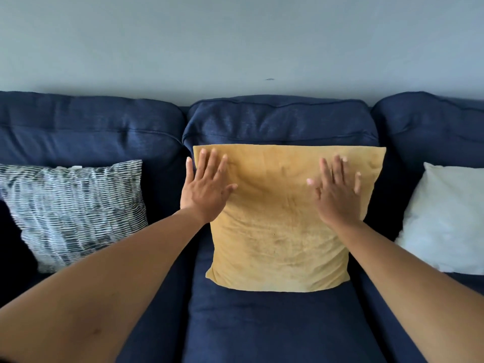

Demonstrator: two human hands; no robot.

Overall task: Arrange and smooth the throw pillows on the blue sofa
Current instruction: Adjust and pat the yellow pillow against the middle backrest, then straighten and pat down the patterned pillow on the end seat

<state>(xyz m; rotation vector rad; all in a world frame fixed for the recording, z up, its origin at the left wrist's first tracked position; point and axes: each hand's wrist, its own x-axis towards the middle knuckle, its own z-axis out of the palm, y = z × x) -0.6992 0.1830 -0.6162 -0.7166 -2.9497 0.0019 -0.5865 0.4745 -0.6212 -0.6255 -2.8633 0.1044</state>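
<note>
A mustard-yellow throw pillow (pixel 277 231) leans upright against the middle back cushion of the blue sofa (pixel 280 326). Its velvet face shows soft creases. My left hand (pixel 205 186) lies flat on the pillow's upper left part, fingers spread and its little finger over the left edge. On the upper right part my right hand (pixel 337 191) rests flat, fingers apart. Neither hand grips anything. A grey and white striped pillow (pixel 73 208) leans at the left seat. A white pillow (pixel 445 218) sits at the right, partly cut off by the frame.
A plain grey wall (pixel 235 43) rises behind the sofa back. Three blue back cushions run along the top. The blue seat cushion in front of the yellow pillow is bare fabric.
</note>
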